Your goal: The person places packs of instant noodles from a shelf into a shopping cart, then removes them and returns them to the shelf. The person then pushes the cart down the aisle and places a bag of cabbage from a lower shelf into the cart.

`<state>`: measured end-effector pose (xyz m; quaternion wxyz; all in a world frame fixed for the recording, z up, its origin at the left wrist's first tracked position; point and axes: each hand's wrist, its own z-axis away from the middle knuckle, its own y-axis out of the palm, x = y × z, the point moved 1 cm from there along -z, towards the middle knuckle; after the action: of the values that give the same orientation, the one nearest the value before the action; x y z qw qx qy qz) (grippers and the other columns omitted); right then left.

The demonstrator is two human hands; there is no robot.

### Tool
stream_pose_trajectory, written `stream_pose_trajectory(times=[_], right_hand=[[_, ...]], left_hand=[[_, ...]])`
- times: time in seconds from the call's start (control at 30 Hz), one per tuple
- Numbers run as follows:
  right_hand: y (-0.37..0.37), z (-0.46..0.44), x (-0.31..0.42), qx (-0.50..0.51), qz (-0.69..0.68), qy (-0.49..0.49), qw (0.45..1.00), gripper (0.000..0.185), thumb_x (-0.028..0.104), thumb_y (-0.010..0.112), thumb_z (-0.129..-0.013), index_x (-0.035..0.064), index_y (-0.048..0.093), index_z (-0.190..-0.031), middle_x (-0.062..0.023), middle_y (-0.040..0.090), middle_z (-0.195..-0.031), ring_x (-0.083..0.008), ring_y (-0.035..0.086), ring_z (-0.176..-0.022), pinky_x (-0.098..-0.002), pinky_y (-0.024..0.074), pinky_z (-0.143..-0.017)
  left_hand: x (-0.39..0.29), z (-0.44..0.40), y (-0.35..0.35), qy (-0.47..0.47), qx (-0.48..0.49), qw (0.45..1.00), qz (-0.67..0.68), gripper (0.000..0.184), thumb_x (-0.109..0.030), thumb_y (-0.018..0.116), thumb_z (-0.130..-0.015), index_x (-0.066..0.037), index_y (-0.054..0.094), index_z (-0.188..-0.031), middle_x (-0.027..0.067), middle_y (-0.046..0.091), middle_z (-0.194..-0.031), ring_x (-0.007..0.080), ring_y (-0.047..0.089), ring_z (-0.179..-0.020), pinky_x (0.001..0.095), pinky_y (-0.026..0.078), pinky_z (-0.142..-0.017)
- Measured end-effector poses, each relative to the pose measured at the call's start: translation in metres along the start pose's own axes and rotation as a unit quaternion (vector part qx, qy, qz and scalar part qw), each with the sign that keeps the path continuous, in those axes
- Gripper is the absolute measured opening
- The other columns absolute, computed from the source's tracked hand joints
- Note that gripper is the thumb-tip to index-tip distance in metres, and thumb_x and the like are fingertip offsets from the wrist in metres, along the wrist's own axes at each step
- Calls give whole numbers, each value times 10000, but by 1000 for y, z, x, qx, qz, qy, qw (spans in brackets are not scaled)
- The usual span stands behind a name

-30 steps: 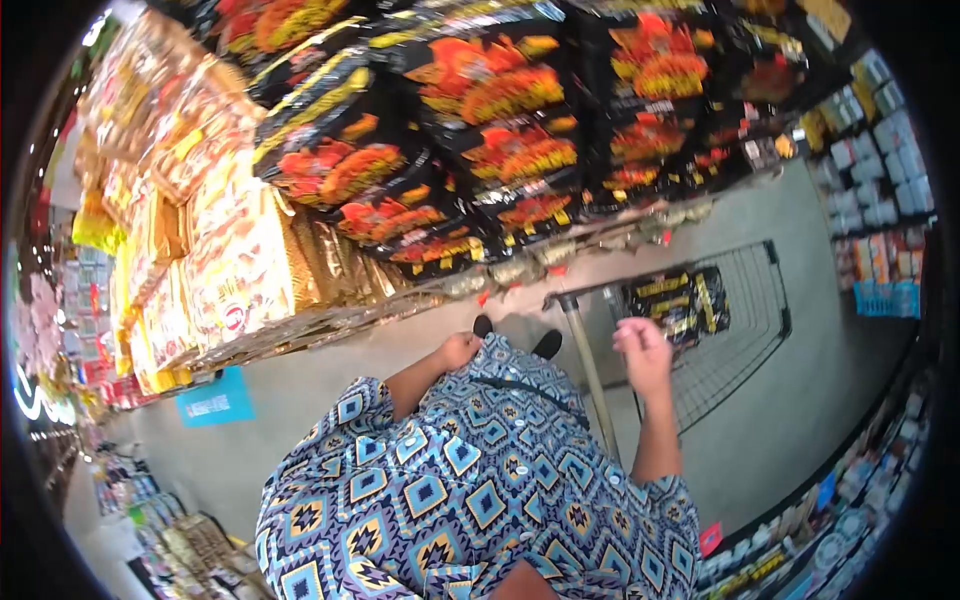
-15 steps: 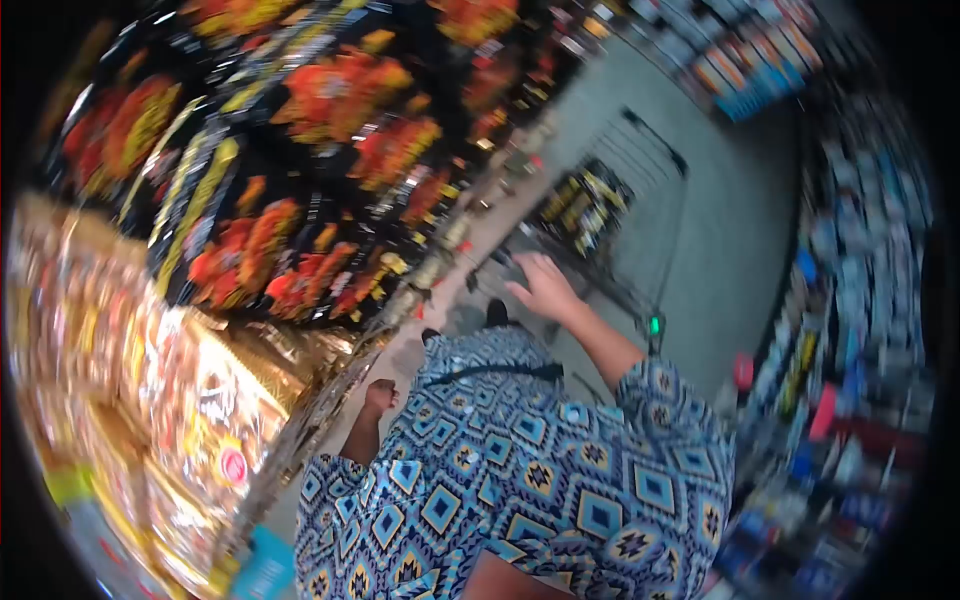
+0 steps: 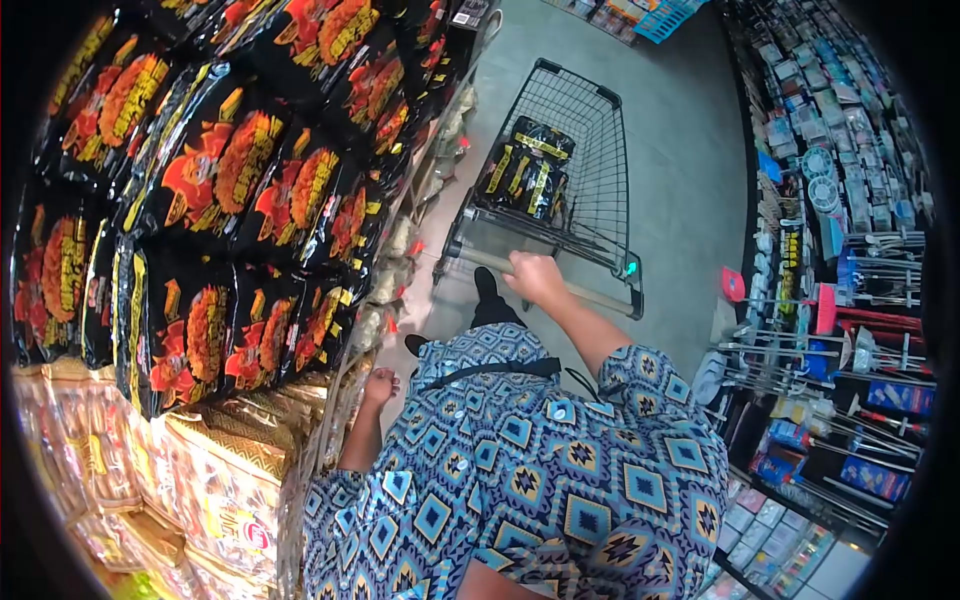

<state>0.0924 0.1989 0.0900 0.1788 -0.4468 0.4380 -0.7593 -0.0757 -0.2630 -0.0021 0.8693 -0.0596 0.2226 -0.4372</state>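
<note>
My right hand [image 3: 537, 278] is wrapped round the push bar [image 3: 602, 298] of a dark wire shopping cart [image 3: 597, 215]. Inside the cart's near left part lie several black packs with yellow print [image 3: 525, 178]. Down by my left side hangs my left hand [image 3: 381, 387], its fingers curled in loosely and nothing seen in them. Closest to it is the edge of the shelf on the left, stacked with glossy black packs with red and yellow pictures [image 3: 205, 335].
Below the black packs sit clear and gold bags [image 3: 225, 480]. Along the right runs a wall of hanging household goods [image 3: 850, 330]. Grey floor [image 3: 690, 170] lies between the shelves, and a blue basket [image 3: 670, 18] stands at the far end.
My right hand, stretched out with fingers apart before, has closed on the cart's push bar. My view has turned and steadied, and the left hand still hangs at my side.
</note>
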Motion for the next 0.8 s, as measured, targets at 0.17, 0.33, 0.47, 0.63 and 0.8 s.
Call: stream_pose_trajectory(times=[0.17,0.33,0.47,0.63,0.8], right_hand=[[-18,-8,-32,44,-4,4,999,329,333,691,-795,38,592,-902,-198,682,-866,-387,662,-845,-485,528,-749],[-50,-36,-37,142,-56,-20,988,551,476,677,-832,44,552,-1150,-244,666,-1015,-433,633,-972,-498,515,-821],[-61,-69,-49,136,-106,-84,981,563,483,659,-851,44,540,-1182,-257,652,-1068,-442,622,-1003,-503,506,-848],[-39,-93,-52,179,-163,-84,967,461,438,590,-902,28,536,-1103,-282,663,-931,-492,622,-911,-557,498,-793],[-35,-97,-57,204,-141,-80,965,430,417,569,-917,17,525,-1065,-295,655,-927,-497,617,-907,-564,491,-798]], left_hand=[[-13,-26,16,3,8,1000,18,252,-290,518,-976,-54,582,-1038,81,660,-777,163,593,-542,323,484,-490],[-44,5,40,-22,-54,998,-6,299,-314,539,-939,-53,622,-1059,97,679,-795,187,623,-573,361,499,-501],[-78,8,77,-6,-71,997,6,246,-250,550,-929,-47,646,-1030,96,691,-803,172,625,-572,320,493,-500],[-116,43,104,27,-104,994,15,232,-213,555,-921,-18,642,-1009,86,682,-788,151,619,-573,289,494,-511],[-108,58,119,24,-86,996,12,336,-344,557,-950,-45,640,-1079,93,690,-857,166,646,-666,307,523,-588]])
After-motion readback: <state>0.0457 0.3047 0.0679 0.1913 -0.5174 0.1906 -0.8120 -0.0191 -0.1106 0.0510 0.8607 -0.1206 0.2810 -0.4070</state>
